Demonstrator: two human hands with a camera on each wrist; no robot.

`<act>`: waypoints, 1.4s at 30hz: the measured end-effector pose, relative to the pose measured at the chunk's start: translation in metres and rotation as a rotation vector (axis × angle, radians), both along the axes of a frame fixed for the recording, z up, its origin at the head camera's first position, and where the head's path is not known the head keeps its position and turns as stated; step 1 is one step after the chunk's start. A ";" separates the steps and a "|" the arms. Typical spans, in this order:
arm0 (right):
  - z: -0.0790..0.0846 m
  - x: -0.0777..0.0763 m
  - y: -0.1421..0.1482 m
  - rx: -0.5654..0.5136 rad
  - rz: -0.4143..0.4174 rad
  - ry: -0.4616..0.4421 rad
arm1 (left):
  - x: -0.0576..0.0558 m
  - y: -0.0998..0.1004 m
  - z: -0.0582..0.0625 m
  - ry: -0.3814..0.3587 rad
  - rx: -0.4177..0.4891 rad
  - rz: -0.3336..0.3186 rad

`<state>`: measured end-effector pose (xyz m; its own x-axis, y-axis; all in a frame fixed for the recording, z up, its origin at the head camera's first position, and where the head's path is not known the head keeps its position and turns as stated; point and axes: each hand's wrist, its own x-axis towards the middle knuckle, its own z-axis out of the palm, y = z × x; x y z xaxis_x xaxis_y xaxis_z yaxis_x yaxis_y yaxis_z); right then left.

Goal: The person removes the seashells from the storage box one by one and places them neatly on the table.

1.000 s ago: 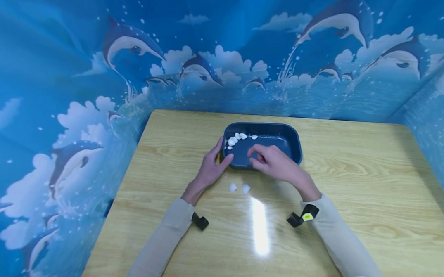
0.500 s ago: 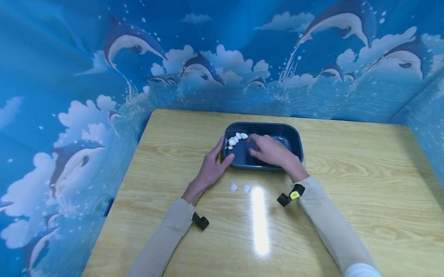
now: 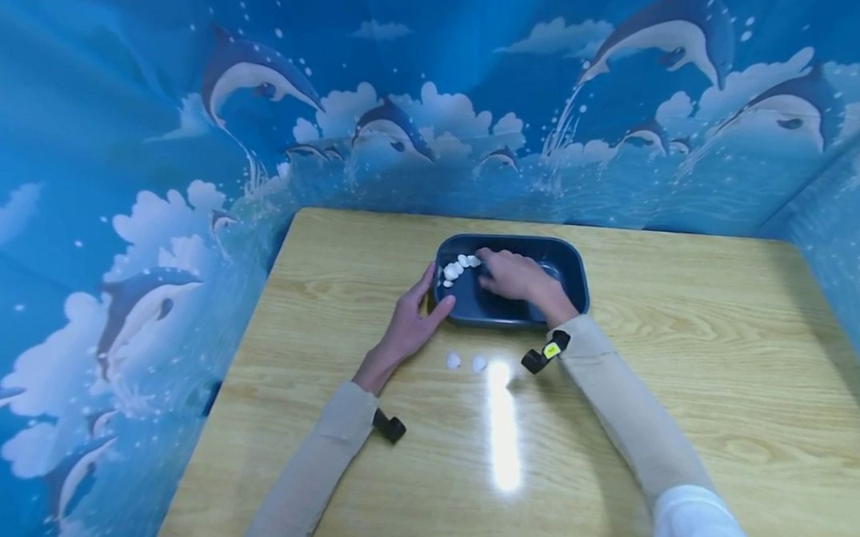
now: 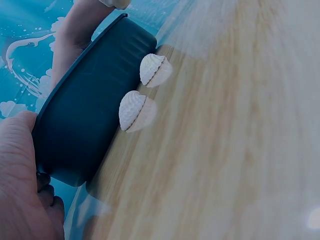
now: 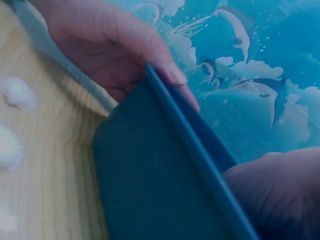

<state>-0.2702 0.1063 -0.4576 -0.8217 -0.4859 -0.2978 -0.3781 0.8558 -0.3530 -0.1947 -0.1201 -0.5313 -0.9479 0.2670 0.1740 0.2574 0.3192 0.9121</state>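
Shells (image 3: pixel 452 271) curve inside the left end of the tray (image 3: pixel 493 320); I judge them light, hard, chippable, best pinched edgewise. My left hand (image 3: pixel 412 316) grips the tray; my right hand (image 3: pixel 514 277) reaches beside them, whether holding one I can't tell.
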 end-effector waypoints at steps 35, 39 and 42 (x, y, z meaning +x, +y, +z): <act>0.004 0.016 0.009 0.023 -0.048 -0.037 | 0.000 0.000 0.000 -0.022 0.033 -0.001; 0.000 0.016 0.013 -0.030 -0.002 0.016 | 0.000 0.000 0.000 -0.026 0.028 -0.003; -0.004 0.016 0.015 -0.073 0.040 0.026 | 0.000 0.000 -0.001 -0.026 0.024 -0.003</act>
